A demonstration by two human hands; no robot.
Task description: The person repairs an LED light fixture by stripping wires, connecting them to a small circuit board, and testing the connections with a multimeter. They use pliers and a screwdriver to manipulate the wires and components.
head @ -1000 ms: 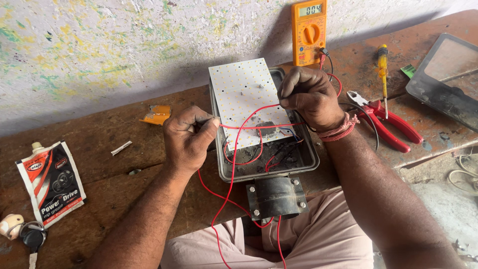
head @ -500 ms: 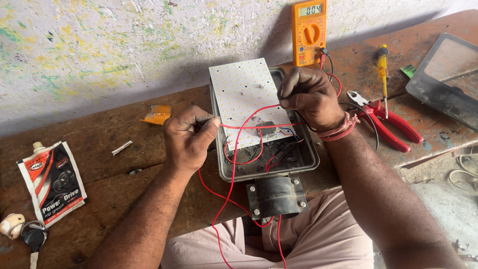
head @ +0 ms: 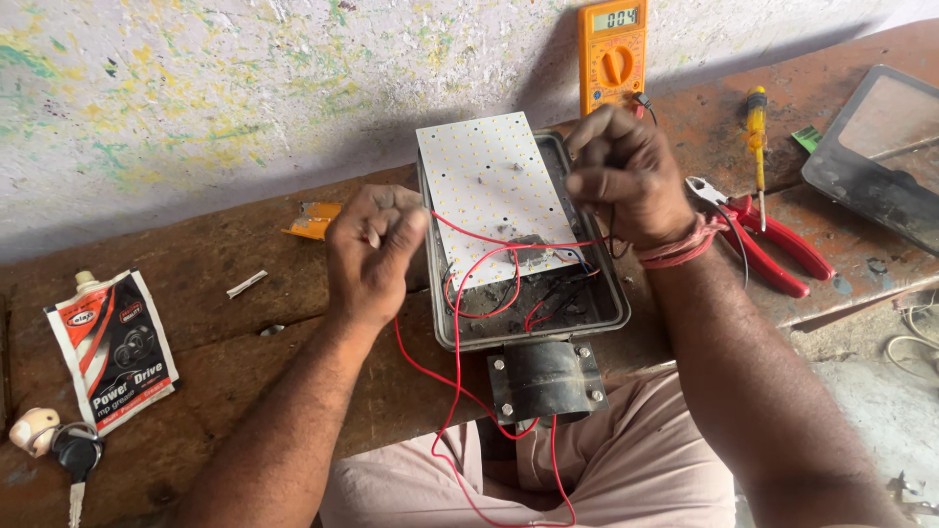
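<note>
A grey metal lamp housing [head: 602,323] lies open on the wooden bench, with a white LED panel [head: 494,191] propped inside it and red wires [head: 479,284] looping out over the front. My left hand [head: 372,249] is at the housing's left edge, fingers pinched on a red wire or probe lead. My right hand [head: 626,176] is over the housing's upper right corner, fingers closed on a thin black lead that runs toward the orange multimeter [head: 611,54]. What the fingertips touch is hidden.
Red-handled pliers [head: 768,235] and a yellow-handled screwdriver [head: 756,122] lie to the right, beside a dark glass cover [head: 875,156]. A printed grease pouch [head: 112,347] and keys [head: 68,455] lie at the left. A small orange scrap [head: 313,220] sits near the wall.
Both hands have shifted slightly at the housing edges; the left hand has turned so its fist faces the panel. The housing and tools have not moved.
</note>
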